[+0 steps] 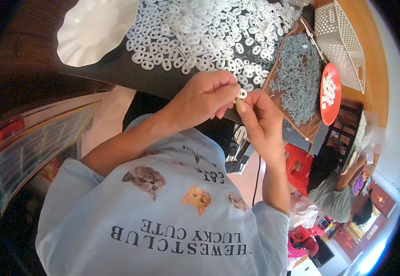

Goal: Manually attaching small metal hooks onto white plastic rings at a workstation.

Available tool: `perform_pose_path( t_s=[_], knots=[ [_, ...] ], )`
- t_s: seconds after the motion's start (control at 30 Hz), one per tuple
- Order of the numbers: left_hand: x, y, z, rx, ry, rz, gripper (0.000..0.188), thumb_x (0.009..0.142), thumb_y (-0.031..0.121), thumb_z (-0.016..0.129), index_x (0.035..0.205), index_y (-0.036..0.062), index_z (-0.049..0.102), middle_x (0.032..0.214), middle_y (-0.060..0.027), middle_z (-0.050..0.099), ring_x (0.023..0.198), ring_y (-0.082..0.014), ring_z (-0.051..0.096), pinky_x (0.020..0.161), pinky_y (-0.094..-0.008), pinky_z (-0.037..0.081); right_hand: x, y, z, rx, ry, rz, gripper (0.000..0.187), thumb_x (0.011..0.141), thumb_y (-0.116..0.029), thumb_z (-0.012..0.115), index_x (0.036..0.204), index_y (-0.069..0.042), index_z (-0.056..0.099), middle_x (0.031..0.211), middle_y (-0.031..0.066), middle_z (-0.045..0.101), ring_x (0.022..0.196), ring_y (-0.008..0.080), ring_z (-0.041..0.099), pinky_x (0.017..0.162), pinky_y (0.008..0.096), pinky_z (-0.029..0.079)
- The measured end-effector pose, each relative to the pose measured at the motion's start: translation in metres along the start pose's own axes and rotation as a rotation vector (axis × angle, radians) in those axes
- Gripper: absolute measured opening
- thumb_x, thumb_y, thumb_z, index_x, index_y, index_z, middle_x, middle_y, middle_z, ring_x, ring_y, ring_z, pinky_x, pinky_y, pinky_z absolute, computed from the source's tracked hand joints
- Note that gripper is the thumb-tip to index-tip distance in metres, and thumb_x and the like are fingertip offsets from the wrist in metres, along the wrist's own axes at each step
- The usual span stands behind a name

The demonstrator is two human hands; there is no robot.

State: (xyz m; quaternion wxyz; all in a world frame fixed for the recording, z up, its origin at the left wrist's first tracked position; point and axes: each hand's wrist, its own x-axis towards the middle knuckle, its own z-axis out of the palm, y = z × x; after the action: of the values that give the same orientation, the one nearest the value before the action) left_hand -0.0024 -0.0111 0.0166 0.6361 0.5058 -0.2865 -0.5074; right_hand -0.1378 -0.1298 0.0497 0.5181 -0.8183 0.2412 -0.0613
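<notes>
A small white plastic piece with two holes [242,94] is pinched between my two hands just off the table's near edge. My left hand [204,95] grips it from the left, thumb and forefinger together and the other fingers curled. From the right, the thumb and forefinger of my right hand [260,115] press on the same piece; fingertips partly cover it. Just beyond lies a large heap of similar white two-holed pieces [181,39] on the dark table [112,69]. To its right, many small grey pieces, apparently screws [296,76], lie on a brown sheet.
A white scalloped dish [89,32] stands at the far left. A red plate [330,112] with small white pieces sits at the right, beside a white perforated basket [342,50]. Red stools [297,161] stand below the table. Another person in a grey top [331,198] is farther right.
</notes>
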Motion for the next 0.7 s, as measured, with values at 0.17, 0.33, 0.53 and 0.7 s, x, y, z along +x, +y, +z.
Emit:
perform_pose_path(
  t_s=[0.17, 0.33, 0.53, 0.7],
  knots=[
    [0.001, 0.004, -0.001, -0.107, 0.035, -0.101, 0.022, 0.091, 0.019, 0.052, 0.077, 0.002, 0.056, 0.064, -0.0003, 0.054, 0.05, -0.0057, 0.051, 0.041, -0.02, 0.038, 0.005, 0.006, -0.004, -0.415, 0.064, -0.31, 0.026, 0.084, -0.018, 0.067, 0.098, 0.0, 0.055, 0.08, 0.0139, 0.054, 0.068, 0.0281, 0.055, 0.06, 0.0356, 0.046],
    [0.001, 0.002, 0.0, -0.108, 0.017, -0.113, 0.023, 0.092, 0.021, 0.051, 0.077, 0.0046, 0.055, 0.06, 0.0003, 0.053, 0.047, -0.0046, 0.048, 0.039, -0.0191, 0.036, 0.005, 0.001, -0.003, -0.506, 0.106, -0.401, 0.032, 0.084, -0.017, 0.066, 0.108, 0.0, 0.054, 0.085, 0.0108, 0.054, 0.066, 0.0232, 0.054, 0.059, 0.033, 0.046],
    [0.001, 0.002, -0.001, -0.095, -0.077, -0.052, 0.023, 0.093, 0.022, 0.049, 0.077, 0.0072, 0.053, 0.057, 0.0026, 0.047, 0.044, -0.003, 0.04, 0.038, -0.0185, 0.029, 0.012, -0.006, -0.008, -0.725, -0.053, -0.476, 0.03, 0.083, -0.019, 0.064, 0.103, 0.0, 0.054, 0.085, 0.0162, 0.053, 0.07, 0.0351, 0.056, 0.06, 0.0407, 0.047],
    [0.0, -0.004, 0.004, -0.053, -0.084, -0.041, 0.022, 0.093, 0.02, 0.046, 0.076, 0.0067, 0.051, 0.058, 0.0045, 0.039, 0.047, -0.0036, 0.034, 0.042, -0.0205, 0.026, 0.015, -0.003, -0.011, -0.745, -0.082, -0.587, 0.029, 0.081, -0.026, 0.067, 0.083, -0.002, 0.05, 0.071, 0.0115, 0.047, 0.06, 0.0304, 0.054, 0.051, 0.0395, 0.044]
  ],
)
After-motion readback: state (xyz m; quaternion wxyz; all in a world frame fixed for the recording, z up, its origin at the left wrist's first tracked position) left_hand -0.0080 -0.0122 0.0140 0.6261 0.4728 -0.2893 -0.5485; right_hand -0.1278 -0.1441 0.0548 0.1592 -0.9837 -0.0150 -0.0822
